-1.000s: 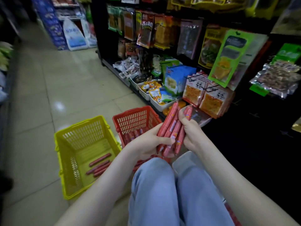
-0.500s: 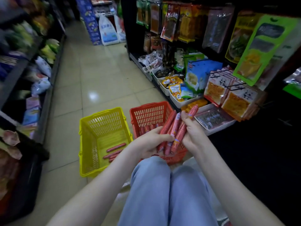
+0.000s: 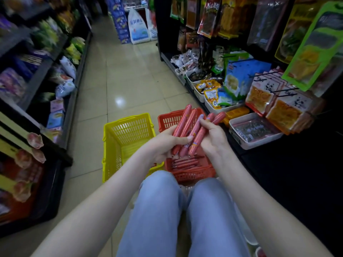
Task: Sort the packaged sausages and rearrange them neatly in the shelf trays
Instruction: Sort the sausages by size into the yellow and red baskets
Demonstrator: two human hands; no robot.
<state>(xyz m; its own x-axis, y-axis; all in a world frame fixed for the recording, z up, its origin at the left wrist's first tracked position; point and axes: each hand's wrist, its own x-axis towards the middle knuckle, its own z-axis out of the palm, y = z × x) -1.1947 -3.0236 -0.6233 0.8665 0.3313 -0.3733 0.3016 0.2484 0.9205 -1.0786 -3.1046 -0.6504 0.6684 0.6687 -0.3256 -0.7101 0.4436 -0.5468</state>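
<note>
Head view: left hand (image 3: 163, 145), right hand (image 3: 213, 141) both grip sausage bundle (image 3: 187, 125) (tilted up-right) over red basket (image 3: 193, 175), forearms converging.

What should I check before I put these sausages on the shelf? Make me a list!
1. Both hands grip the bundle: ok. The left hand and right hand hold the sausages.
2. Sausage ends level: not ok. The tips stick out unevenly.
3. Something below to catch a drop: ok. The bundle looks to be above the red basket.
4. Room in the white tray: not ok. A dark packet fills most of it.
5. Red basket emptied: not ok. Loose sausages lie in it.
</note>
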